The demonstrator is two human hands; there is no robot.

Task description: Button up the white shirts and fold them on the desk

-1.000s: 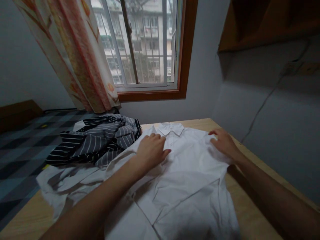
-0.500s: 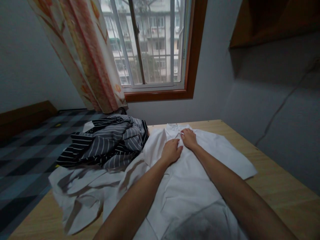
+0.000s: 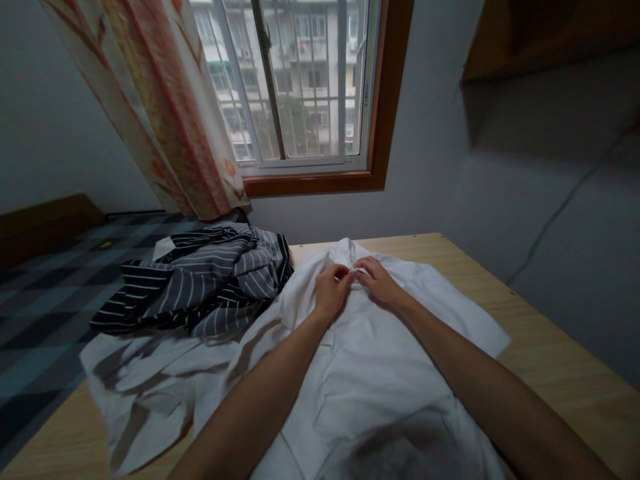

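A white shirt [image 3: 380, 360] is spread over the wooden board, its collar end away from me and one sleeve reaching out to the right. Near the collar, my left hand [image 3: 332, 288] pinches the front edge of the cloth between thumb and fingers. My right hand [image 3: 379, 280] meets it there, fingertips also closed on the shirt's front. Both hands almost touch, and the cloth is drawn up slightly between them. Whether a button lies under the fingertips is too small to tell.
Left of the shirt lies a heap of black and grey striped clothing [image 3: 215, 280]. The light wooden board [image 3: 550, 373] carries the shirt, beside a checked bed cover [image 3: 45, 300]. A curtain [image 3: 165, 120] hangs by the window [image 3: 305, 87]; a wooden shelf [image 3: 540, 40] juts out upper right.
My hands have come together at the shirt front, from lying flatter on it to pinching it. The cloth near the collar is now lifted and bunched. The view has shifted slightly.
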